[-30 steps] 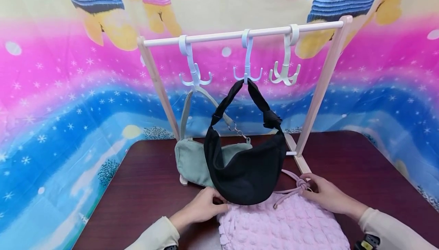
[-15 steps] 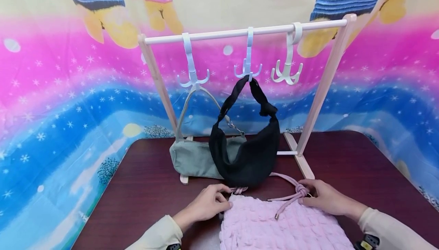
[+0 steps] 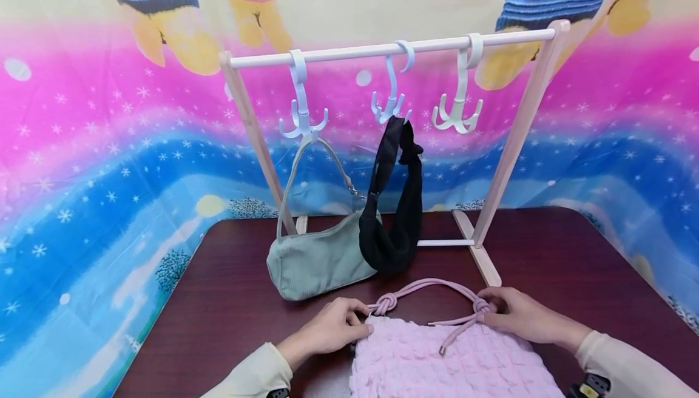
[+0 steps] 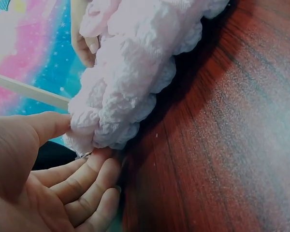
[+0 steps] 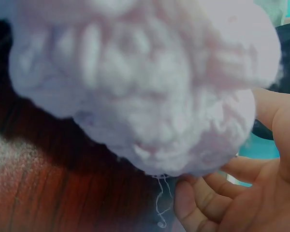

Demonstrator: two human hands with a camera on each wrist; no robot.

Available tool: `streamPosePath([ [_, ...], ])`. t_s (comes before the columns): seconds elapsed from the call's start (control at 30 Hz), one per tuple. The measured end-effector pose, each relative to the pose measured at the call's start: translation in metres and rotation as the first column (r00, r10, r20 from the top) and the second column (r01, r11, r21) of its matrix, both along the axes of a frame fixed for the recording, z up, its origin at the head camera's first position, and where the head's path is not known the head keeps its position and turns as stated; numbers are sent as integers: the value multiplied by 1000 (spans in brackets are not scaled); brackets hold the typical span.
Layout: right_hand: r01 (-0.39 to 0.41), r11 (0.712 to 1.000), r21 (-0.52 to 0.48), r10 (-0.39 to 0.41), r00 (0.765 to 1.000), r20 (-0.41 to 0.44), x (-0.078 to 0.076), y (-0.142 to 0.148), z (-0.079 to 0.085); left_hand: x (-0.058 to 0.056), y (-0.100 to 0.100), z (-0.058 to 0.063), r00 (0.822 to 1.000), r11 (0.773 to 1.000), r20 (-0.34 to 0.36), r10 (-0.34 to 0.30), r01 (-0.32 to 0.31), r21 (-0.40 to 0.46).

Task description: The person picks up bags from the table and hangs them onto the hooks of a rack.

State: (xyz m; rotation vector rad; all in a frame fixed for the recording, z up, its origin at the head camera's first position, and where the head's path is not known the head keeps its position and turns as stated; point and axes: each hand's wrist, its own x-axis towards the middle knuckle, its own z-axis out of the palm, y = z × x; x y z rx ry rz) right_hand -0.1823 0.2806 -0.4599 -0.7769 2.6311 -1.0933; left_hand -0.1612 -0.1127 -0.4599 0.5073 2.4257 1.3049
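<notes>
A pink puffy handbag [image 3: 448, 358] lies at the table's front, its knotted cord handle [image 3: 437, 281] arching behind the top edge. My left hand [image 3: 334, 328] pinches its top left corner between thumb and fingers; in the left wrist view the thumb [image 4: 53, 124] presses one side, with the fingers around the other. At the top right corner my right hand [image 3: 521, 318] grips the bag beside the handle's knot. Beyond them, a black shoulder bag [image 3: 393, 249] hangs turned nearly edge-on. Partly behind it is a green corduroy bag [image 3: 319, 264], hung by its strap.
A wooden rack [image 3: 349, 54] stands at the back of the dark red table [image 3: 218, 313]. The left hook [image 3: 302, 113] bears the green bag and the middle hook [image 3: 391, 104] the black one; the right hook [image 3: 459, 113] carries nothing. A printed cloth [image 3: 109, 161] hangs behind.
The black bag has swung back and twisted from broadside to nearly edge-on, and the middle hook has turned with it. The green bag has shifted. Both hands stay at the pink bag's corners.
</notes>
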Motion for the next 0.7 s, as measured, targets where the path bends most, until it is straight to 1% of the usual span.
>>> streamPosePath([
  [0.2, 9, 1000, 7, -10, 998, 58, 1, 0, 3, 2, -1, -1, 1000, 1000, 24, -1, 1, 9],
  [0.3, 12, 1000, 3, -12, 996, 84, 1, 0, 3, 2, -1, -1, 999, 1000, 31, -6, 5, 30],
  [0.43, 13, 1000, 5, -14, 995, 95, 1, 1, 2, 2, -1, -2, 999, 999, 37, -9, 7, 48],
  [0.57, 7, 1000, 3, -7, 994, 105, 1, 2, 1, 1, -1, -3, 999, 999, 42, 2, -3, 37],
  [0.7, -9, 1000, -8, 10, 994, 105, -1, 2, 0, -1, -2, -5, 999, 999, 30, 13, -14, 34],
])
